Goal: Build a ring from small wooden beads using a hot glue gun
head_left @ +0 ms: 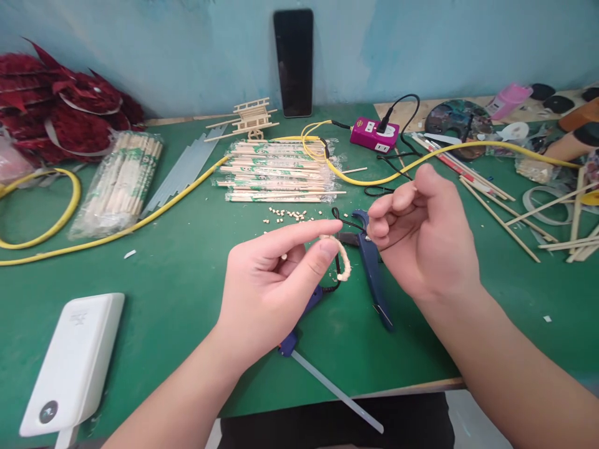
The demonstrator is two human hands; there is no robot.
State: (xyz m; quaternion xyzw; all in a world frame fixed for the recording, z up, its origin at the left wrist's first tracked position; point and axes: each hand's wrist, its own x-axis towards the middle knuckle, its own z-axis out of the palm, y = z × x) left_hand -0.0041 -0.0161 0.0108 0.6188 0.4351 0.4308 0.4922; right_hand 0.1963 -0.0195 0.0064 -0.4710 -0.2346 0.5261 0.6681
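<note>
My left hand (266,287) pinches a small curved ring of pale, beaded wood or dried glue (342,260) between thumb and fingertips. A thin black cord (349,221) loops up beside the ring and runs to the fingertips of my right hand (421,240). Those fingers are curled, and I cannot tell if they grip the cord. Below my hands lie a blue-handled cutting tool (373,271) and a blue hot glue gun (287,344), partly hidden by my left hand.
The green table (178,305) holds a translucent glue stick (337,391), a white power bank (70,368), a wrapped bundle of chopsticks (276,171), scattered wooden bits (285,215), a yellow cable (140,212), a magenta power strip (374,134) and loose wooden sticks (505,212).
</note>
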